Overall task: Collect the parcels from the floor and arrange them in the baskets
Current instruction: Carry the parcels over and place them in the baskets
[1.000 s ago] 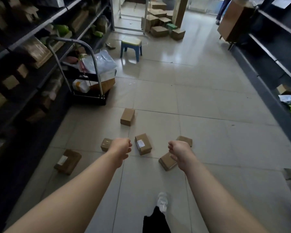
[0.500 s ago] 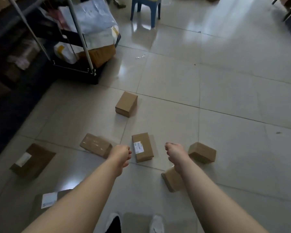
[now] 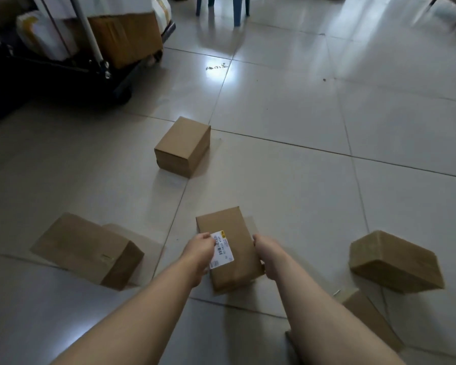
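I have my left hand (image 3: 199,250) and right hand (image 3: 267,250) flanking the labelled parcel (image 3: 231,248) mid-floor, touching its long sides for a two-handed lift, though real clamping I cannot tell.

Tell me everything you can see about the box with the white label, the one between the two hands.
The labelled box is a plain brown cardboard parcel, closed, lying flat on the tiled floor with its long side running away from the person. A white shipping label with a barcode and a yellow mark sits on its top near the left edge. The left hand rests at that label edge and the right hand against the right side. No other box touches it.
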Available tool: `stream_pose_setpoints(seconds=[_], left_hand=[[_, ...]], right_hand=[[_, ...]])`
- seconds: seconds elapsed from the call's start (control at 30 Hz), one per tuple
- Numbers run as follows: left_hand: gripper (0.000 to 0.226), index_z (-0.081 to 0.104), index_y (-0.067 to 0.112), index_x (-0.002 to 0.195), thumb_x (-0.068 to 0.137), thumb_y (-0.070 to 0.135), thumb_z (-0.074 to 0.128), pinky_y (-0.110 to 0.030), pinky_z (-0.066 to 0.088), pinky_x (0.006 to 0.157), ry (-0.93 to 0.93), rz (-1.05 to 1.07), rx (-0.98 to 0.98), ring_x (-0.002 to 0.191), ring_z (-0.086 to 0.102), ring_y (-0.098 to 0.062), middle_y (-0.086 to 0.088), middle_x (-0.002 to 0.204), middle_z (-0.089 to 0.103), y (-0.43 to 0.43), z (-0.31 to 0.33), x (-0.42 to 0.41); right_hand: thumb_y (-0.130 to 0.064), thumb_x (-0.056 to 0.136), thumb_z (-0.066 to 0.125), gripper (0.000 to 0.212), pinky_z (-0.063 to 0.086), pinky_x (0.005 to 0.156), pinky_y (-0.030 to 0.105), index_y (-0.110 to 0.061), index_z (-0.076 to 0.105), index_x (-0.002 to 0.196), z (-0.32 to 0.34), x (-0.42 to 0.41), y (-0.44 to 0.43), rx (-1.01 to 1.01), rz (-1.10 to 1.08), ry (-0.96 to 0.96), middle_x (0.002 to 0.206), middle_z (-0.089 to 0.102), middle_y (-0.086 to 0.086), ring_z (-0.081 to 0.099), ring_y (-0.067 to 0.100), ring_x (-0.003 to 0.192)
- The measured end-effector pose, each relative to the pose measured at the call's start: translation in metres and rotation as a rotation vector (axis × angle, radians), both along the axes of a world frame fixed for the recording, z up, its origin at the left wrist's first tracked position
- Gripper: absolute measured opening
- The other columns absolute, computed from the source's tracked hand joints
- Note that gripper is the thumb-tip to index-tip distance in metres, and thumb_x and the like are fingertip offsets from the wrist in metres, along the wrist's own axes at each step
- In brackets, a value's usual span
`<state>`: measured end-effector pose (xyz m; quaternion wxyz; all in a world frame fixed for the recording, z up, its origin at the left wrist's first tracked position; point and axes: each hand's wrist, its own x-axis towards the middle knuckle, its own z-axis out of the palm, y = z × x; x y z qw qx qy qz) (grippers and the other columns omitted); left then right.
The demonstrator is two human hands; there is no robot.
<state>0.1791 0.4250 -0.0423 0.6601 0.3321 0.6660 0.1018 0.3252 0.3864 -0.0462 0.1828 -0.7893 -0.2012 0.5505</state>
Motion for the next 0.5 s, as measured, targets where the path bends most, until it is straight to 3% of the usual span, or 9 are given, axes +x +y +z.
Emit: stream_pose_setpoints(seconds=[0.07, 0.13, 0.2, 0.27, 0.33, 0.4, 0.5], left_hand=[[0.028, 0.048, 0.017, 0.126, 0.099, 0.023, 0.044, -0.039, 0.054, 0.083, 0.009, -0.025, 0.058, 0.09, 0.065, -0.021, -0.01, 0.106, 0.065, 0.008, -0.016, -0.001], [0.033, 0.039, 0.017, 0.124, 0.096, 0.029, 0.052, -0.041, 0.053, 0.089, 0.024, -0.037, 0.062, 0.088, 0.061, -0.023, -0.012, 0.103, 0.06, 0.012, -0.023, -0.007], [0.048, 0.031, 0.018, 0.124, 0.091, 0.036, 0.061, -0.041, 0.053, 0.085, 0.019, -0.036, 0.044, 0.085, 0.057, -0.024, -0.012, 0.099, 0.053, 0.011, -0.026, -0.02], [0.068, 0.026, 0.019, 0.126, 0.082, 0.047, 0.07, -0.043, 0.052, 0.086, -0.009, -0.041, 0.015, 0.091, 0.055, -0.027, -0.011, 0.104, 0.048, 0.01, -0.027, -0.036], [0.087, 0.021, 0.02, 0.132, 0.073, 0.055, 0.074, -0.044, 0.049, 0.088, -0.022, -0.073, -0.014, 0.1, 0.052, -0.028, -0.01, 0.115, 0.046, 0.012, -0.026, -0.05], [0.09, 0.028, 0.016, 0.138, 0.072, 0.058, 0.072, -0.042, 0.048, 0.081, -0.025, -0.123, -0.06, 0.099, 0.054, -0.027, -0.01, 0.117, 0.051, 0.017, -0.024, -0.059], [0.068, 0.049, 0.009, 0.126, 0.082, 0.059, 0.06, -0.046, 0.05, 0.092, -0.037, -0.145, -0.093, 0.101, 0.06, -0.03, -0.012, 0.112, 0.062, 0.03, -0.028, -0.073]], right_hand=[[-0.019, 0.104, 0.029, 0.034, 0.04, 0.072, 0.029, -0.007, 0.06, 0.097, -0.014, 0.013, 0.008, 0.01, -0.073, 0.058, 0.115, 0.062, 0.018, 0.059, 0.028, 0.11], [-0.028, 0.104, 0.027, 0.043, 0.039, 0.085, 0.034, -0.009, 0.065, 0.098, -0.021, 0.022, 0.008, 0.018, -0.092, 0.098, 0.102, 0.061, 0.015, 0.058, 0.024, 0.088], [-0.038, 0.101, 0.033, 0.044, 0.038, 0.08, 0.034, -0.019, 0.07, 0.086, -0.023, 0.018, 0.004, -0.017, -0.05, 0.166, 0.087, 0.047, 0.007, 0.043, 0.018, 0.07], [-0.042, 0.096, 0.041, 0.039, 0.036, 0.083, 0.035, -0.022, 0.068, 0.075, -0.024, 0.003, 0.0, -0.029, -0.027, 0.304, 0.095, 0.05, 0.009, 0.047, 0.021, 0.082], [-0.04, 0.1, 0.035, 0.047, 0.038, 0.094, 0.04, -0.018, 0.064, 0.07, -0.024, -0.013, 0.003, 0.009, -0.04, 0.413, 0.098, 0.056, 0.01, 0.052, 0.024, 0.093], [-0.037, 0.102, 0.031, 0.046, 0.038, 0.093, 0.04, -0.015, 0.056, 0.07, -0.021, -0.025, 0.013, 0.057, -0.094, 0.426, 0.088, 0.058, 0.008, 0.055, 0.022, 0.086], [-0.033, 0.104, 0.029, 0.035, 0.036, 0.101, 0.042, -0.012, 0.053, 0.089, -0.015, -0.028, 0.022, 0.092, -0.144, 0.396, 0.085, 0.066, 0.008, 0.064, 0.02, 0.083]])
